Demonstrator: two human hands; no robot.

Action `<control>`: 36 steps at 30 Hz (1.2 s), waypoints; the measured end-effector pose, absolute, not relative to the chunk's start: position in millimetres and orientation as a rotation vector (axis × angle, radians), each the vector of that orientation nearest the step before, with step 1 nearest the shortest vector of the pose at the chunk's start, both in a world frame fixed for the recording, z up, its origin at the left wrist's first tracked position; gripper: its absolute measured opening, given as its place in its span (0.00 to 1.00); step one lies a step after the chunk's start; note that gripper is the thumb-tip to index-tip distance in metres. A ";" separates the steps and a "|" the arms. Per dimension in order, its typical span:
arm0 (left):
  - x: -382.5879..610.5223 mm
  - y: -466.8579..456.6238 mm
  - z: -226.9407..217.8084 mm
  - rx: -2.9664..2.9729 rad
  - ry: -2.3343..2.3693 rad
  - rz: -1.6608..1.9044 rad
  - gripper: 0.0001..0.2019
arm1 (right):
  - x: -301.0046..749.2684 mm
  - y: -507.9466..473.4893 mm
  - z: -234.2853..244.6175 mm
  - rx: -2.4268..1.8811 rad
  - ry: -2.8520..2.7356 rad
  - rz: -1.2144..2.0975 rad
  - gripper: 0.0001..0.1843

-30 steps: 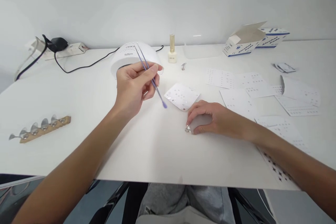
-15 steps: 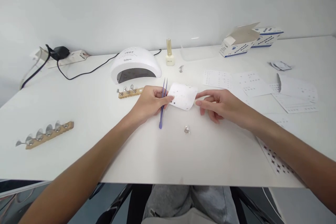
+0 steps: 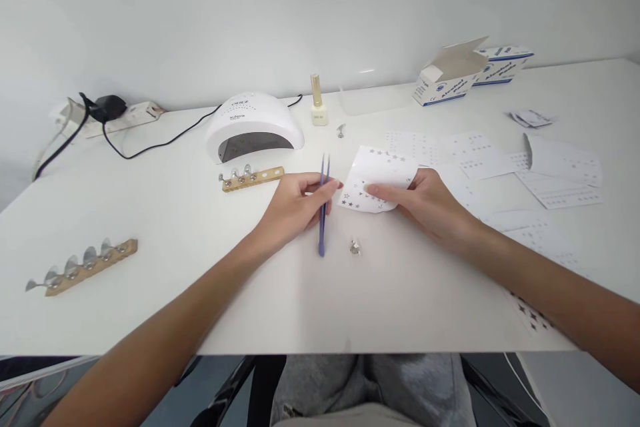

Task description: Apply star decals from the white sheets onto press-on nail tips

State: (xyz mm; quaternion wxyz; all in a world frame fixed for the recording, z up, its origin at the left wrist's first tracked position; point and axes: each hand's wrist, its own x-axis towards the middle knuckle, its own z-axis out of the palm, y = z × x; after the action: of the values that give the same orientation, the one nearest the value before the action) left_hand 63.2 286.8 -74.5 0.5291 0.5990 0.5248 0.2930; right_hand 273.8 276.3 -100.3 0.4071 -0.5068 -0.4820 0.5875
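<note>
Blue-purple tweezers (image 3: 323, 223) stand with tips pointing away, gripped between the thumb and fingers of my left hand (image 3: 295, 203). My right hand (image 3: 430, 203) pinches a white sticker sheet (image 3: 379, 170) printed with small silver stars, thumb on top and fingers beneath. The sheet is slightly curved, its left edge close to my left fingertips. On the table just below lies a small shiny metallic piece (image 3: 355, 247), too small to name.
A white nail lamp (image 3: 255, 120) and a polish bottle (image 3: 319, 107) stand at the back. Wooden strips with nail-tip holders (image 3: 253, 179) (image 3: 93, 267) lie left. More sticker sheets (image 3: 565, 190) spread on the right, before alcohol pad boxes (image 3: 447, 80).
The sticker sheet has passed from my left hand to my right and now shows rows of stars. My left hand, still with the tweezers, has shifted slightly right.
</note>
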 end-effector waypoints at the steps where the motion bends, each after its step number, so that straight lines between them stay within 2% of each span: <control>1: 61.9 288.0 -75.0 1.442 1.278 0.738 0.15 | 274.5 276.9 -100.6 -1.290 -1.216 1.478 0.11; 6: 61.3 284.6 -74.9 1.615 1.328 0.862 0.13 | 274.9 276.3 -96.1 -1.342 -1.234 1.496 0.13; 10: 67.3 274.6 -79.6 1.813 1.376 0.790 0.06 | 274.5 274.3 -91.3 -1.410 -1.267 1.451 0.15; 16: 69.6 271.6 -98.8 2.047 1.367 0.687 0.13 | 274.2 273.7 -89.3 -1.466 -1.336 1.408 0.17; 36: 70.9 273.2 -103.0 2.142 1.357 0.671 0.13 | 273.5 271.8 -89.8 -1.476 -1.373 1.379 0.15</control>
State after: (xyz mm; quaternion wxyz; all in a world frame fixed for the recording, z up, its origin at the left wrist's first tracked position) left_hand 70.9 273.2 -103.0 0.2566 0.7893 0.5000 0.2472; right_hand 273.5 271.8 -89.8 0.3425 -0.5676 -0.5283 0.5306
